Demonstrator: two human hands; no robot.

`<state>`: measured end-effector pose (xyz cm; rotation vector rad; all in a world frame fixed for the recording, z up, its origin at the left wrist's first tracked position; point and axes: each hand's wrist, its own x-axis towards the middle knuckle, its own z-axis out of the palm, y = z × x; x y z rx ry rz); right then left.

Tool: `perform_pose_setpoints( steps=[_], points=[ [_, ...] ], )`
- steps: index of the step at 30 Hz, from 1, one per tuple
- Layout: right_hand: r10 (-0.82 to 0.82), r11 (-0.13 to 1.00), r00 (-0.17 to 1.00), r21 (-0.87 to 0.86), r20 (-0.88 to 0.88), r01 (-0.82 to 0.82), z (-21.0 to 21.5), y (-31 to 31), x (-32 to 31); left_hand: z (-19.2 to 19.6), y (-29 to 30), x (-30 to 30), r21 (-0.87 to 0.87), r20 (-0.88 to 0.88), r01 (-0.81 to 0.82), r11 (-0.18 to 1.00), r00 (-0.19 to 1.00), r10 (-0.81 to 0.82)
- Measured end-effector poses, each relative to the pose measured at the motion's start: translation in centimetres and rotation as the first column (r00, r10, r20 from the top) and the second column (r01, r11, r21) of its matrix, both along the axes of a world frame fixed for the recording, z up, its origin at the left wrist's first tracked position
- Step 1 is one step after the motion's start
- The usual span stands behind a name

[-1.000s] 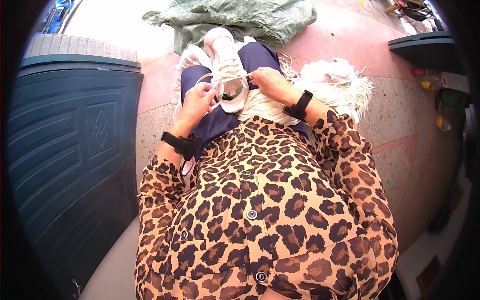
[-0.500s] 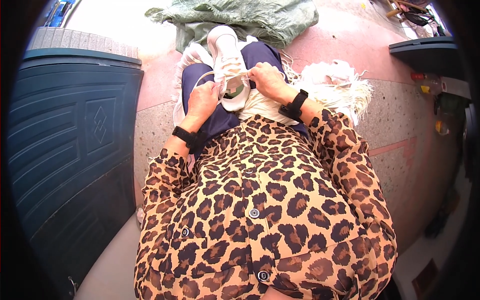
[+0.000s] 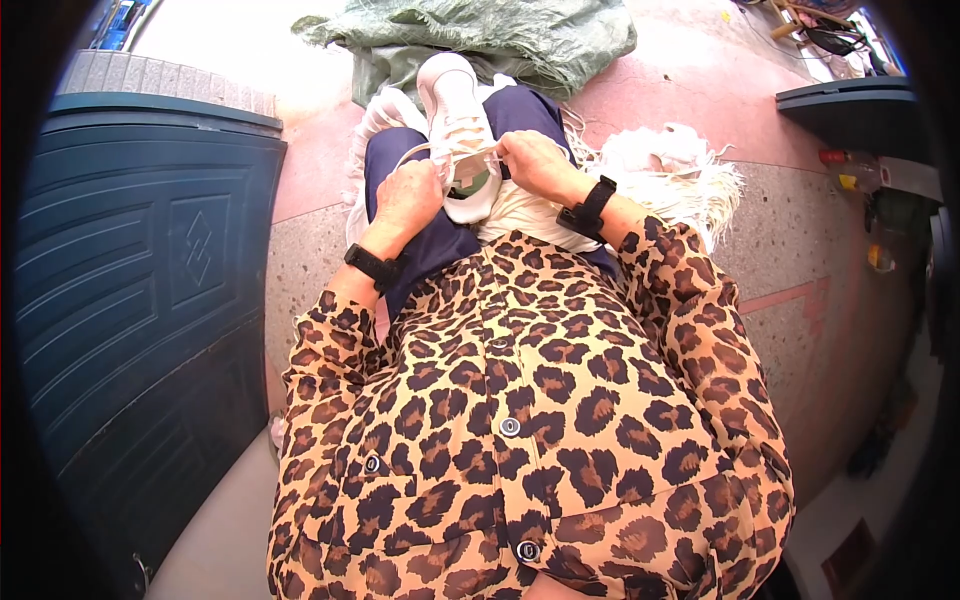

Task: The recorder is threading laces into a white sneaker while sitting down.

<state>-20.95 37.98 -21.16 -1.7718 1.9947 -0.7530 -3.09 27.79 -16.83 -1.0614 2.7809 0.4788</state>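
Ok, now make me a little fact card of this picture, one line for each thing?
left hand: closed on a pale lace
right hand: pinching the lace too
trousers: dark blue
white shoe: between the trouser legs, toe pointing toward the green sack
green sack: crumpled, beyond the shoe
shirt: leopard print
white stringy pile: right of the trousers

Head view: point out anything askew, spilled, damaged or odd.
The green woven sack at the top looks worn: it lies crumpled, with frayed, stringy edges. The cream strands to the right splay untidily. The white shoe between the left hand and right hand shows no clear damage.
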Motion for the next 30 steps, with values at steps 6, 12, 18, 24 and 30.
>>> perform_pose_setpoints(
  steps=[6,12,18,24,30],
  points=[
    [-0.051,0.998,0.985,0.048,0.165,0.044,0.3,-0.2,-0.2,0.0,0.8,-0.8,-0.157,-0.131,0.077,0.985,0.986,-0.098],
    [-0.013,0.996,0.976,0.093,0.218,-0.008,0.8,-0.3,-0.6,-1.6,1.0,-0.1,-0.199,-0.243,0.064,0.978,0.964,-0.112],
    [0.009,0.999,0.975,0.041,0.220,-0.018,0.4,-0.7,-0.6,-1.0,0.5,-0.5,-0.132,-0.207,0.024,0.991,0.977,-0.052],
    [-0.059,0.998,0.988,0.018,0.142,0.057,0.9,-0.6,0.3,-1.8,2.0,0.0,-0.331,-0.229,0.040,0.943,0.966,-0.122],
    [-0.057,0.998,0.966,-0.019,0.252,0.064,0.8,-0.9,0.7,-1.4,1.5,-0.9,-0.432,-0.177,0.097,0.897,0.966,-0.190]
  ],
)
